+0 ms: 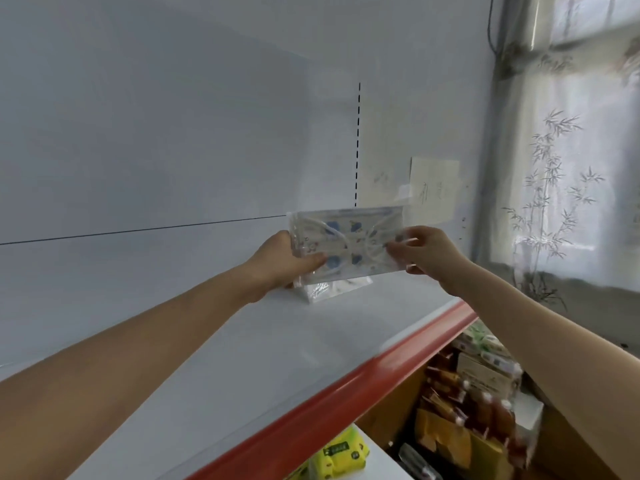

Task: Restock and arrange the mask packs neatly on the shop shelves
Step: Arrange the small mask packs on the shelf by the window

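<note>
Holding a clear mask pack (349, 242) at frame centre, the left hand (284, 261) is gripping its left end while the right hand (426, 254) is pinching its right end, above a second pack (332, 289) lying on the white shelf (242, 341).

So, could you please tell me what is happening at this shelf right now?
A person holds a clear mask pack with both hands above the white shelf, close to the back wall. The left hand grips its left end and the right hand pinches its right end. A second pack already sits on the shelf just beneath it.
</note>
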Demonstrator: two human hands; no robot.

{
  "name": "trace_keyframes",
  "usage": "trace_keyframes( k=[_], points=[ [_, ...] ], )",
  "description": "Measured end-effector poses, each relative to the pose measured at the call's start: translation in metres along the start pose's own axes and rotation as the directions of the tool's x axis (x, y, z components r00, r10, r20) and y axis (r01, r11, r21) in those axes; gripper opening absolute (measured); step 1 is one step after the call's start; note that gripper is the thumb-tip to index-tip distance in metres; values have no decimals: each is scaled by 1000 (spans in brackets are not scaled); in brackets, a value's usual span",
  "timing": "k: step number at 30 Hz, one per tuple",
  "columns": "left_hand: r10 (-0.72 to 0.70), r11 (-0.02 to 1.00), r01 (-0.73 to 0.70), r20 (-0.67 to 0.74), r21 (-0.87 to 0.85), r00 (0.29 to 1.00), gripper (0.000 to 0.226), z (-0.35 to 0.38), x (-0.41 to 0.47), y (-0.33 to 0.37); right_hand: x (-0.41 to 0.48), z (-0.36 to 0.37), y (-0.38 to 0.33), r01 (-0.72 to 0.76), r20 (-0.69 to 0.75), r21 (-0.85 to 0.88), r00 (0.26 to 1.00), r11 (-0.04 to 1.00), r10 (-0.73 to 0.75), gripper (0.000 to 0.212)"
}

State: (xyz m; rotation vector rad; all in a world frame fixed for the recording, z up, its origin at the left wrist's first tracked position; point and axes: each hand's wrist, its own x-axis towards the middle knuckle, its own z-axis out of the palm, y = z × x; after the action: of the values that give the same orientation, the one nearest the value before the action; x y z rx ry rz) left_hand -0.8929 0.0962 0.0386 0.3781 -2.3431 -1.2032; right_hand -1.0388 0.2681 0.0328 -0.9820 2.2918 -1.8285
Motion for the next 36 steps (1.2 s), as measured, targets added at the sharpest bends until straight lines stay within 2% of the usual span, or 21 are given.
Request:
trace_keyframes(
  k=[3,8,11,16,23,28,32,36],
  points=[
    [-121,993,121,35,11,992,24,11,21,-11,27,-6,16,-9,51,-32,999,999,11,8],
    [-198,973,191,44,126,979,20,32,34,-30,61,-8,53,-43,199,-103,978,994,63,19],
    [-229,957,222,19,185,973,13,40,39,-38,85,-6,70,-20,283,-145,957,989,60,14],
    [-269,929,284,-95,236,958,4,54,47,-43,122,3,84,37,410,-132,912,991,20,9],
    [-271,885,358,-296,297,916,14,74,54,-44,148,5,105,100,525,-109,851,989,-29,19],
    [-298,792,454,-392,408,871,28,78,55,-44,154,7,116,184,529,-165,846,969,-71,23],
    [-306,804,419,-310,423,900,34,87,54,-39,149,8,114,317,561,-298,821,900,-103,25],
    [-325,818,414,-273,400,905,28,92,57,-35,147,4,111,398,634,-332,765,855,-110,40]
  ],
)
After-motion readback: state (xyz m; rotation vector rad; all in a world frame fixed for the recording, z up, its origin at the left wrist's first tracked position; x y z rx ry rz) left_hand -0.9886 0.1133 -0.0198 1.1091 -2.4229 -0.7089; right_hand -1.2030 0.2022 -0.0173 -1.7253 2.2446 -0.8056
